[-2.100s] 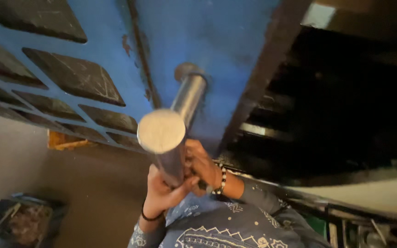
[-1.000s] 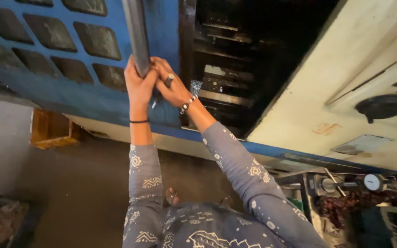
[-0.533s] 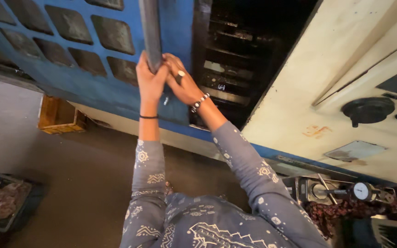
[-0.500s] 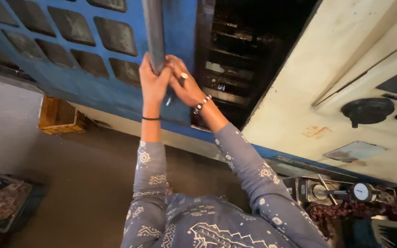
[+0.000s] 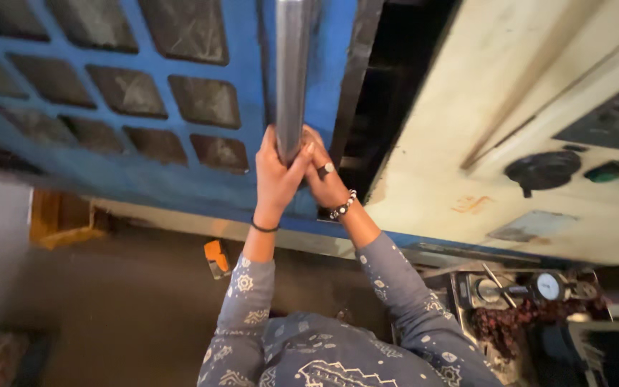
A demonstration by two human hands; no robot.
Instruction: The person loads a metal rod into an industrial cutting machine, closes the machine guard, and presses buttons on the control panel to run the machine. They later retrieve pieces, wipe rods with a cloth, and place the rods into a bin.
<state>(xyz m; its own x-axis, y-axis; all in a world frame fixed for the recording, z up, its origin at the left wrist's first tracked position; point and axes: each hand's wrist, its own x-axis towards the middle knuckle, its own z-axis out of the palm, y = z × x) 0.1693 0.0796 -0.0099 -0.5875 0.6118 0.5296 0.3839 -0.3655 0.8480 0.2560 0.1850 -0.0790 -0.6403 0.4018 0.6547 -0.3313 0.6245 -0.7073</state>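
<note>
Against the far left edge, a yellow-orange block (image 5: 59,218) sat low beside the pale wall, with bare brown floor (image 5: 130,315) spreading below it. Above ran the blue metal panel (image 5: 145,179), a grid of dark recessed pockets framed in worn blue paint. A small orange object (image 5: 216,256) lay on the floor near the panel's lower edge.

At the centre, the person's left hand (image 5: 275,175) was closed around the lower end of a long steel bar (image 5: 292,72), fingers wrapped and thumb up its side. That bar stood nearly upright in the view, running out past the top of the frame in front of the blue panel. The right hand (image 5: 322,179), wearing a ring and a beaded bracelet, was curled shut on the same end, pressed against the left so both gripped the bar together. Both arms, in grey-blue patterned sleeves, reached well out from the body.

Handling this well probably called for keeping both grips tight and stacked close, wrists in line with the bar, since a long smooth round of steel held only by its end would likely twist or slide if either hand slackened. Knuckles close to the panel's edge looked at risk of a pinch.

Right of the hands, a dark opening (image 5: 388,107) showed ledges inside. Beyond it sat a cream machine housing (image 5: 467,143) with a black knob (image 5: 542,170) and green buttons (image 5: 610,172). Lower right, a round dial gauge (image 5: 547,287) lay among cluttered tools.
</note>
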